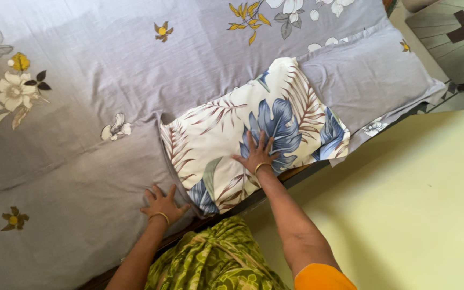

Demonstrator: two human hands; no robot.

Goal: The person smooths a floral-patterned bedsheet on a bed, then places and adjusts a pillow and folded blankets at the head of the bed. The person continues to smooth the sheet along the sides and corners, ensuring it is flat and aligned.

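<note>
At centre frame my right hand (257, 154) lies flat on the leaf-print pillow (253, 134), fingers spread apart and pressing down, clamped on nothing. Lower left of that, my left hand (163, 204) rests palm down on the grey floral bedsheet (81, 134) just beside the pillow's near corner, fingers splayed too, gripping nothing. A gold bangle sits on each wrist.

How far along? I judge the sheet mostly laid: it lies smooth across the upper left of the frame, though a crease runs off the pillow's upper left corner. The leaf-print pillow sits askew at the bed's edge, its far end overlapping the grey pillow (366, 80) at upper right, so straightening and smoothing look left to do.

Packages, labels, signs: I see none anywhere. Only prints show, white and yellow flowers on the sheet, blue and brown leaves on the pillow. Pale yellow floor (420, 204) fills the lower right, and my green patterned garment (216, 263) bottom centre.
</note>
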